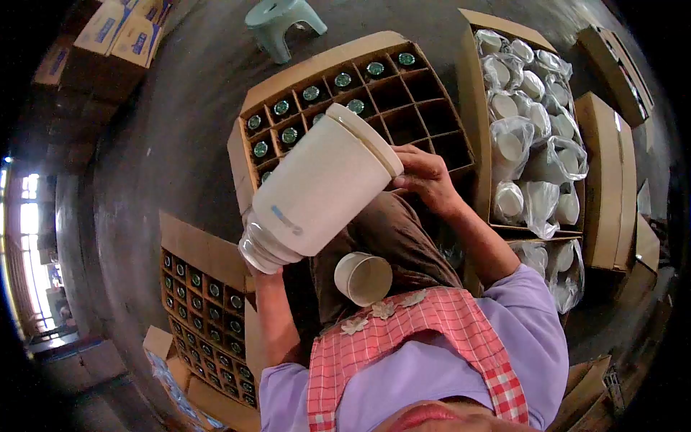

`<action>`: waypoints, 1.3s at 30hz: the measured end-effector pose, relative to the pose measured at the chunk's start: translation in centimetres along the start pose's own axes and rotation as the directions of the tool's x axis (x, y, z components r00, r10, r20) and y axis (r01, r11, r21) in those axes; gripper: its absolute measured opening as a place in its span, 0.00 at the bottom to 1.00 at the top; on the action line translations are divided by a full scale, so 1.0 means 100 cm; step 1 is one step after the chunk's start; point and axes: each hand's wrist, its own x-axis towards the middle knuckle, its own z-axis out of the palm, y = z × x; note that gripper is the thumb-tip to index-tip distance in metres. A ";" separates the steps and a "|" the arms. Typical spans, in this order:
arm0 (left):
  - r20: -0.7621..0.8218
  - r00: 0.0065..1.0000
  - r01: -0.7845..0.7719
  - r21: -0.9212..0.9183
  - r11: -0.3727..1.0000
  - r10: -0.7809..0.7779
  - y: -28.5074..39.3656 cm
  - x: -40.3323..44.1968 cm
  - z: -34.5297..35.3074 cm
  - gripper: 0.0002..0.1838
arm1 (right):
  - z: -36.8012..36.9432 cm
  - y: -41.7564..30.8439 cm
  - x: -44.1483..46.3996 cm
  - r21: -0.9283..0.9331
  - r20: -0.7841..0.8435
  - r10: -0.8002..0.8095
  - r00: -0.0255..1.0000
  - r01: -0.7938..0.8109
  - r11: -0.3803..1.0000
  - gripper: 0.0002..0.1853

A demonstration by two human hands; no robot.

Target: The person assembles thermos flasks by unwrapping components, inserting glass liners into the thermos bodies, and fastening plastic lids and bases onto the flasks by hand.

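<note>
The right hand's (426,176) fingers curl together against the rim of the tilted white container (324,180), held above the lap; the left hand's fingers are hidden behind it, their state unclear. Clear ridged plastic (266,248) adjoins its lower end. A small cup (363,278) sits below, near the apron (425,317); beyond stands a divided bottle carton (396,93).

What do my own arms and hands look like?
Short lilac sleeves leave both forearms bare. Your right hand wears no glove, and no watch or bracelet shows on that wrist. Your left fingers are hidden.
</note>
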 end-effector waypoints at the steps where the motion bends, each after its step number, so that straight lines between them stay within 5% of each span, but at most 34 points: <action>1: 0.045 0.996 -0.083 0.242 0.967 0.075 0.001 0.001 0.002 0.22 | 0.001 -0.006 0.003 -0.052 -0.089 0.155 0.984 -0.160 0.986 0.17; 4: 0.253 0.947 -0.320 0.794 0.517 0.197 0.007 -0.007 0.003 0.24 | -0.011 -0.009 0.028 -0.124 -0.246 0.465 0.850 -0.504 0.855 0.16; 6: 0.229 0.968 -0.186 0.398 0.898 0.099 0.000 0.001 -0.009 0.24 | -0.018 -0.013 0.027 0.133 -0.184 0.304 0.935 -0.283 0.950 0.17; 8: 0.054 0.996 -0.084 0.460 0.884 0.067 -0.007 0.009 -0.009 0.25 | -0.021 -0.005 0.021 0.034 -0.027 0.022 0.999 -0.021 0.999 0.18; 11: -0.023 1.000 -0.006 0.419 0.908 0.017 -0.006 0.008 -0.001 0.25 | -0.009 0.003 -0.001 0.026 -0.028 0.051 0.998 -0.051 0.998 0.20; 12: 0.038 0.997 0.054 0.176 0.983 -0.062 -0.003 0.005 0.002 0.23 | -0.010 0.008 -0.002 -0.053 -0.089 0.056 0.994 -0.061 0.997 0.18; 14: 0.158 0.963 0.258 -0.316 0.913 -0.217 0.004 -0.002 0.009 0.19 | -0.008 -0.007 0.011 -0.124 -0.293 0.488 0.822 -0.539 0.833 0.15; 16: 0.063 0.995 0.072 0.120 0.990 -0.080 -0.008 0.003 -0.003 0.23 | -0.023 -0.002 0.015 0.178 -0.193 0.475 0.859 -0.445 0.878 0.16; 17: 0.041 0.999 -0.026 0.335 0.942 0.013 -0.012 0.009 -0.006 0.25 | -0.025 -0.003 0.012 0.050 -0.152 0.224 0.963 -0.219 0.974 0.17; 18: 0.041 0.999 -0.032 0.335 0.942 0.019 -0.015 0.012 -0.009 0.24 | -0.025 -0.002 0.006 -0.061 -0.080 -0.031 0.996 0.026 0.998 0.19; 19: 0.039 0.999 -0.026 0.341 0.940 0.013 -0.016 0.011 -0.008 0.24 | -0.027 0.001 0.001 -0.174 0.038 -0.094 0.995 0.100 0.980 0.21; 20: 0.038 0.999 -0.015 0.346 0.938 0.002 -0.017 0.009 -0.005 0.24 | -0.017 0.007 -0.006 0.021 0.047 -0.043 0.998 0.043 0.999 0.19; 21: -0.133 0.989 0.078 0.171 0.982 -0.056 -0.016 0.011 -0.002 0.22 | -0.011 0.012 -0.013 0.001 -0.031 0.019 0.999 -0.019 1.000 0.18; 24: 0.319 0.946 -0.217 0.496 0.841 0.056 0.019 0.007 0.003 0.21 | -0.012 0.002 -0.006 -0.144 -0.171 0.205 0.964 -0.230 0.962 0.15; 25: 0.377 0.926 -0.287 0.643 0.710 0.032 0.023 0.007 0.007 0.22 | -0.011 0.006 -0.004 0.082 -0.169 0.213 0.962 -0.202 0.976 0.13; 27: 0.384 0.923 -0.361 0.883 0.300 -0.018 0.020 0.010 0.024 0.22 | -0.024 -0.002 -0.001 0.165 -0.072 0.173 0.982 -0.159 0.973 0.13; 28: 0.264 0.963 -0.146 0.681 0.717 -0.054 0.010 0.009 0.021 0.23 | -0.030 -0.012 0.005 0.206 -0.018 0.150 0.989 -0.143 0.968 0.12; 29: 0.140 0.986 0.048 0.275 0.960 -0.090 -0.001 0.007 0.018 0.23 | -0.032 -0.024 0.013 0.068 -0.003 0.020 1.000 -0.020 0.998 0.11; 30: 0.120 0.972 0.189 0.115 0.975 -0.202 -0.007 0.007 0.011 0.26 | -0.039 -0.031 0.022 -0.237 0.102 -0.187 0.977 0.206 0.949 0.09; 32: 0.148 0.893 0.447 -0.203 0.871 -0.424 -0.016 0.009 0.002 0.31 | -0.040 -0.044 0.029 -0.398 0.304 -0.305 0.902 0.412 0.820 0.11; 35: 0.112 0.820 0.569 -0.277 0.774 -0.562 -0.028 0.006 -0.011 0.29 | -0.032 -0.067 0.037 -0.461 0.498 -0.476 0.725 0.686 0.563 0.18; 39: 0.210 0.838 0.543 -0.227 0.808 -0.504 -0.025 0.002 0.011 0.28 | -0.027 -0.081 0.040 -0.465 0.512 -0.516 0.687 0.726 0.506 0.22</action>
